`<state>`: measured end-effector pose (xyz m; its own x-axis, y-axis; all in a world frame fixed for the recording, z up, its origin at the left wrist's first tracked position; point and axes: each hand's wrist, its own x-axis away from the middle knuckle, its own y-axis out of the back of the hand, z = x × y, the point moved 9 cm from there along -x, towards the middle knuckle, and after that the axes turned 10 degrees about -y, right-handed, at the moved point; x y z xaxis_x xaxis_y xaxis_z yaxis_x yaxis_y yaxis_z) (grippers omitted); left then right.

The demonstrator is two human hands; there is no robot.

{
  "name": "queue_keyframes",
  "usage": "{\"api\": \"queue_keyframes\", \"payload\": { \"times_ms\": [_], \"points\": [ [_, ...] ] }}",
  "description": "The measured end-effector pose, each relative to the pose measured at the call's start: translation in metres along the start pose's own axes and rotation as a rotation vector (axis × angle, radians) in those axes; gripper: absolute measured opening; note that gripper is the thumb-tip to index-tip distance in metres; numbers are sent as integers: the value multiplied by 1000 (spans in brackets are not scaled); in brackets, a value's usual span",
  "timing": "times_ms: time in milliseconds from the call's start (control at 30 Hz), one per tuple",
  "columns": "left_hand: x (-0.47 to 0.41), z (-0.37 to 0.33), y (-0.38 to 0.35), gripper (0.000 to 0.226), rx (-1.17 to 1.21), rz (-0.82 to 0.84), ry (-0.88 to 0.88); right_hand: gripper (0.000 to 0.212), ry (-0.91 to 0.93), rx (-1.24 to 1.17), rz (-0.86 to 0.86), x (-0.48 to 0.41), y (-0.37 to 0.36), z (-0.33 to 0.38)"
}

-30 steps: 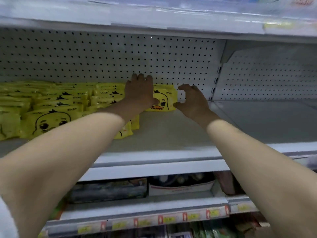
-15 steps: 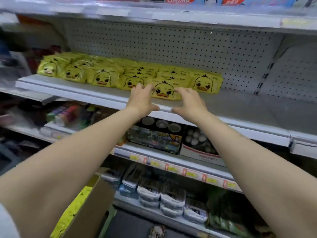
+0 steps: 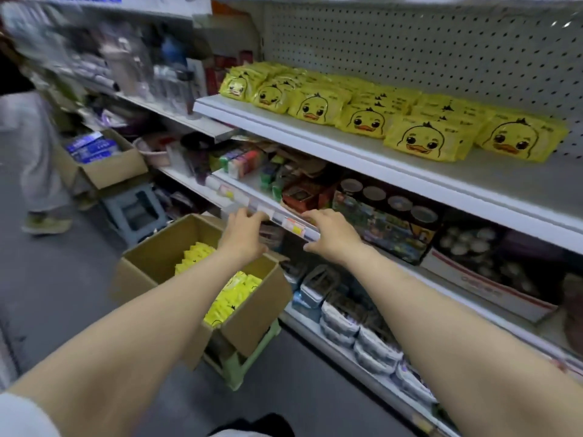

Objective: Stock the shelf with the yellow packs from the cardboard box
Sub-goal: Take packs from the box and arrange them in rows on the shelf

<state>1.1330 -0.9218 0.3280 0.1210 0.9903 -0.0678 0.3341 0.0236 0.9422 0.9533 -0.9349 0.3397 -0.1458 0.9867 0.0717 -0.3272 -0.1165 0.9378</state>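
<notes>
While six duck-faced yellow packs [image 3: 422, 141] front the shelf [image 3: 315, 137], the left hand [image 3: 243, 238] and right hand [image 3: 331, 238] hover empty and apart, fingers relaxed, near one cardboard box [image 3: 252, 313].

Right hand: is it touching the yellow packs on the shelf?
Apart. The head view shows the right hand down by the lower price rail, open and empty, with the upper shelf edge between it and the yellow packs.

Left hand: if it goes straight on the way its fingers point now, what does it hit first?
Most likely the price-label rail. The left hand is empty and its fingers aim up at that rail's edge. Depth is hard to judge here, so the gap could be small or nil.
</notes>
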Motion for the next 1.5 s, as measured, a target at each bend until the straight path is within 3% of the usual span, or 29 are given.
{"api": "queue_keyframes", "payload": {
  "times_ms": [333, 600, 867, 1100, 1300, 1500],
  "points": [
    [47, 143, -42, 73, -24, 105, 240, 73, 100, 61, 236, -40, -120, 80],
    [-2, 261, -85, 73, 9, 270, 273, 68, 30, 95, 376, -114, -221, 124],
    [-67, 357, -172, 69, 47, 595, 136, 63, -252, 80, 668, -163, -347, 131],
    [-97, 398, -264, 64, 53, 853, 29, 51, -493, 14, 839, -162, -438, 105],
    [-98, 412, -323, 61, 40, 979, -105, 47, -633, -30, 896, -150, -489, 89],
    [-98, 416, -344, 58, -7, 942, -274, 52, -729, -34, 926, -131, -516, 76]
  ]
}}
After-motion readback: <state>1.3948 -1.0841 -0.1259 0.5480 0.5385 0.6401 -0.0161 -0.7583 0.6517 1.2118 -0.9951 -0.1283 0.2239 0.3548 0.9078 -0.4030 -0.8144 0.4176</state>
